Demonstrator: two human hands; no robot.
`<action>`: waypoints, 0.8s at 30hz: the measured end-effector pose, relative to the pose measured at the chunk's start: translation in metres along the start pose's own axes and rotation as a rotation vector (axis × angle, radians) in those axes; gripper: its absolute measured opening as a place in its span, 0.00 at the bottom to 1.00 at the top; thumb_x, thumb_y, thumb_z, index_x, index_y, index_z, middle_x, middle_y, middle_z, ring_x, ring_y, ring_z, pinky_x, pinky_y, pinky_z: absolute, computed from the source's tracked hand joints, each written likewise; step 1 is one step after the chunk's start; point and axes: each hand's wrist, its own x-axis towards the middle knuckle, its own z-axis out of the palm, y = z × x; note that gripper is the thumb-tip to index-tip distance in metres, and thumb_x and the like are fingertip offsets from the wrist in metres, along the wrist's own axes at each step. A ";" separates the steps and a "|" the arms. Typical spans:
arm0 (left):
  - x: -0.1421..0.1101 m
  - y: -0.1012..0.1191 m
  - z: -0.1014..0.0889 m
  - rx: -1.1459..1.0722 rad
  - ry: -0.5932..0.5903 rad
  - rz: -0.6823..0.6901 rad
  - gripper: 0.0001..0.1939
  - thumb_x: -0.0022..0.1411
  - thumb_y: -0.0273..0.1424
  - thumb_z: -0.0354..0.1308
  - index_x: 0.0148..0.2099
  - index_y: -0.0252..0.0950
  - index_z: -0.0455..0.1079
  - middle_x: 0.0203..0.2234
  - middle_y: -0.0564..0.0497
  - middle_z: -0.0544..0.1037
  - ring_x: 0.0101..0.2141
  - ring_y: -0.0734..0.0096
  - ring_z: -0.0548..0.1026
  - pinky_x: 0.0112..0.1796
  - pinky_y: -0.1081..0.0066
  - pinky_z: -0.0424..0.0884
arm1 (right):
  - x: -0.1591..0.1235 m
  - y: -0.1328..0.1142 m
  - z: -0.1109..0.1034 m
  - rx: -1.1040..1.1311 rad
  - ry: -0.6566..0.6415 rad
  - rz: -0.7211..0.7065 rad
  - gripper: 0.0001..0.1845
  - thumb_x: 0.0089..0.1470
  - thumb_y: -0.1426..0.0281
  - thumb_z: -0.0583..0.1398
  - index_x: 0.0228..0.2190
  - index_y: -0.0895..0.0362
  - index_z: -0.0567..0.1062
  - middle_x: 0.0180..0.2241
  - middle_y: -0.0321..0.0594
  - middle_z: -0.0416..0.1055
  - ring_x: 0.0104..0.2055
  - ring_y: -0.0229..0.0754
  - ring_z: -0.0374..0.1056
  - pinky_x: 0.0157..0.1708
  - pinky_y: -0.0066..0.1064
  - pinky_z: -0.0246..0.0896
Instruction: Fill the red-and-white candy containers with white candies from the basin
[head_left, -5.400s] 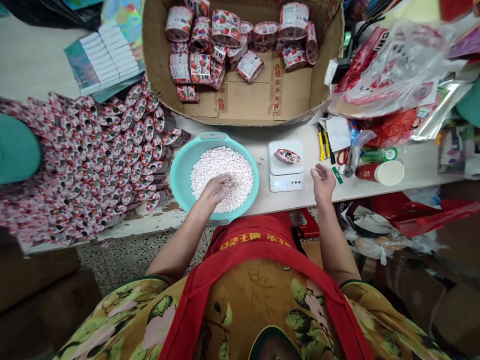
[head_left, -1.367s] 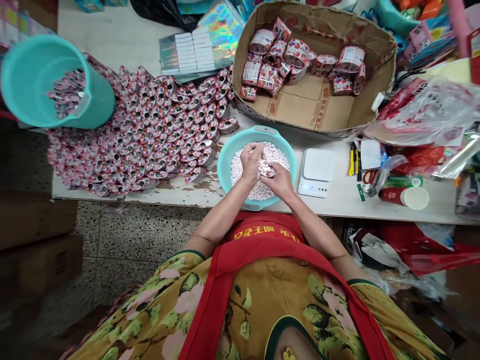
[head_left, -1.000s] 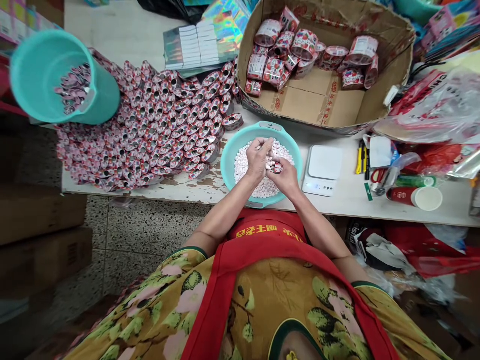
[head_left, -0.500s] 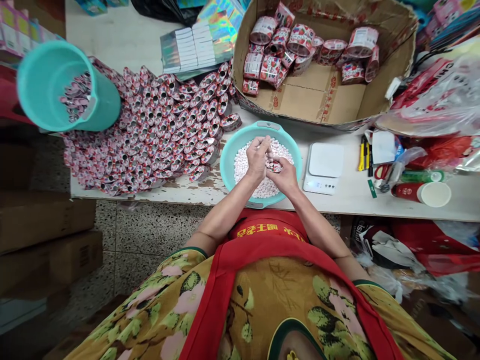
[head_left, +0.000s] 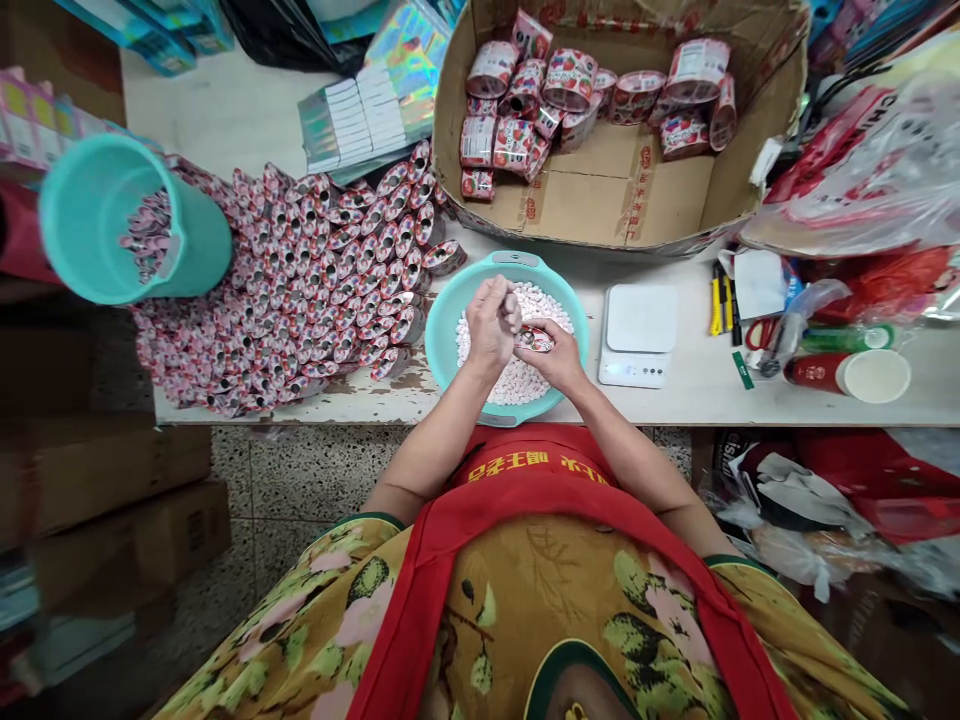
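Observation:
My right hand (head_left: 559, 358) grips a small oval container (head_left: 535, 340) with a red printed wrapper and an opening in its top. Close beside it, my left hand (head_left: 491, 325) is curled above the container's left end; whatever its fingers hold is hidden. Both hands are over a turquoise basin (head_left: 442, 345) filled with small pale pink and white pellets (head_left: 517, 386). Left of the basin, many similar oval containers (head_left: 330, 270) stand packed together on the table, their open tops facing up.
A turquoise bucket (head_left: 214, 245) with small printed pieces lies tilted at the left. Behind the basin is a cardboard box (head_left: 600, 205) with rolls of printed film (head_left: 571, 80). To the right are a white scale (head_left: 640, 320), a yellow cutter (head_left: 720, 302) and a red paper cup (head_left: 821, 372).
My left hand has drawn slightly away from the container, leaving its top more exposed. My right hand keeps hold of it. The whole view has shifted a little.

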 end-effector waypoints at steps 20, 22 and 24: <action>0.012 -0.129 -0.042 1.564 -0.228 0.248 0.15 0.66 0.41 0.54 0.45 0.38 0.77 0.44 0.41 0.77 0.47 0.53 0.73 0.49 0.58 0.68 | 0.117 -0.019 -0.216 -0.689 0.625 -0.349 0.28 0.57 0.54 0.62 0.55 0.53 0.67 0.53 0.52 0.69 0.53 0.51 0.69 0.51 0.46 0.69; 0.004 -0.129 -0.053 1.519 -0.215 0.249 0.14 0.66 0.39 0.53 0.39 0.38 0.77 0.39 0.43 0.77 0.43 0.56 0.74 0.45 0.61 0.69 | 0.194 -0.046 -0.247 -0.802 0.634 -0.323 0.29 0.59 0.59 0.61 0.56 0.60 0.65 0.54 0.55 0.68 0.56 0.51 0.68 0.56 0.47 0.65; 0.000 -0.128 -0.063 1.414 -0.160 0.219 0.13 0.64 0.40 0.54 0.36 0.39 0.76 0.36 0.45 0.77 0.39 0.58 0.75 0.42 0.62 0.70 | 0.274 -0.059 -0.274 -0.952 0.610 -0.106 0.29 0.58 0.65 0.61 0.55 0.71 0.65 0.54 0.64 0.67 0.59 0.53 0.66 0.60 0.49 0.59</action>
